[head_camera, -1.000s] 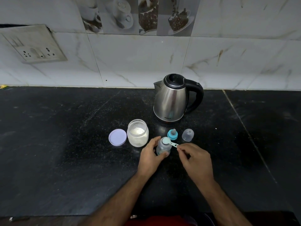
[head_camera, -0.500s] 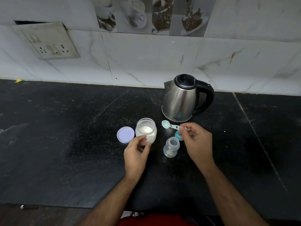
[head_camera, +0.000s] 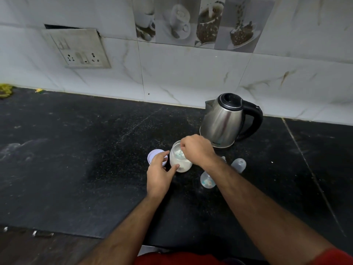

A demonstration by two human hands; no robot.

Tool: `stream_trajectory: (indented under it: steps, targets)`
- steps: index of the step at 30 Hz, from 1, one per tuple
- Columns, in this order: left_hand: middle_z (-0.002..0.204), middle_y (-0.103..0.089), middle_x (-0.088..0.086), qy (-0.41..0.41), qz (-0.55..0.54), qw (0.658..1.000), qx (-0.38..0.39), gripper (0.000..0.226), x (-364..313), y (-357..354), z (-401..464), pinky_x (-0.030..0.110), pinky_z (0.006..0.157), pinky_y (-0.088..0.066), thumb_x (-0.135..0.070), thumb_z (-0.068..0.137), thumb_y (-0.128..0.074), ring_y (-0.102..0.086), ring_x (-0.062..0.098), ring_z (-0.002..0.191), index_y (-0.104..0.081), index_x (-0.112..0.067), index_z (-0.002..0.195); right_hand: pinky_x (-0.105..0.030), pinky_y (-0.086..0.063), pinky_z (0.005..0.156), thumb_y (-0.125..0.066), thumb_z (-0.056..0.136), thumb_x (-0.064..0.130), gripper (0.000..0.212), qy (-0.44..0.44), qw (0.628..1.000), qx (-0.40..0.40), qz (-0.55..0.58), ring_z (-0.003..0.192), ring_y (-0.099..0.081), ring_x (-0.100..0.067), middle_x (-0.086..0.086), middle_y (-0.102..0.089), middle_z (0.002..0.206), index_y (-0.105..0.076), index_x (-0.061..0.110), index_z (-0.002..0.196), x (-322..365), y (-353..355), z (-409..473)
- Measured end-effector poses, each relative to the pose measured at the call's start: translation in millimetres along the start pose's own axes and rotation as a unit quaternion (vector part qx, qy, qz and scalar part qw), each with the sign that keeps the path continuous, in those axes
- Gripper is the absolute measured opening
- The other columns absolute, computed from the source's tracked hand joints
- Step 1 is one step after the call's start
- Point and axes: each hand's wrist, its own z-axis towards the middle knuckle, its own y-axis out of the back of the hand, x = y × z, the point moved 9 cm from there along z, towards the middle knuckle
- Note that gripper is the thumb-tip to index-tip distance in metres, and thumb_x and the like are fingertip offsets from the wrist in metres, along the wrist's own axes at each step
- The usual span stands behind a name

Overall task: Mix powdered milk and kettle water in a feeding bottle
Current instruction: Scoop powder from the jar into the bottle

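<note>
A glass jar of white milk powder point(head_camera: 181, 165) stands open on the black counter. My left hand point(head_camera: 159, 172) holds the jar's near left side between thumb and fingers. My right hand point(head_camera: 197, 150) is over the jar's mouth and pinches a small teal scoop point(head_camera: 180, 154), whose bowl is down in the powder. The open feeding bottle point(head_camera: 207, 180) stands to the right of the jar, partly behind my right forearm. A steel kettle point(head_camera: 225, 121) with a black handle stands behind, lid closed.
The jar's lilac lid point(head_camera: 154, 154) lies left of the jar, partly under my left fingers. A clear bottle cap point(head_camera: 238, 165) sits right of the bottle. A socket plate point(head_camera: 78, 48) is on the tiled wall. The counter's front edge point(head_camera: 76, 234) runs below.
My right hand carried the scoop from the bottle's mouth leftward and down into the jar. My left hand left the bottle and took hold of the jar. The view shifted left.
</note>
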Motion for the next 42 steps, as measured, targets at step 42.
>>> stream_trajectory:
  steps: [42]
  targets:
    - [0.119, -0.07, -0.004, -0.003, 0.028, 0.999, 0.035, 0.04, 15.9, 13.5, 17.0, -0.002, 0.078, -0.043, -0.013, 0.086, -0.074, -0.066, 0.004, 0.102, -0.066, -0.017, 0.125, -0.048, -0.06, 0.082, -0.062, 0.079, -0.003, 0.016, -0.191, 0.918, 0.056, 0.343, 0.088, -0.072, -0.026, -0.009, -0.076, 0.084, -0.073, 0.009, 0.08, -49.5, -54.4, -0.9]
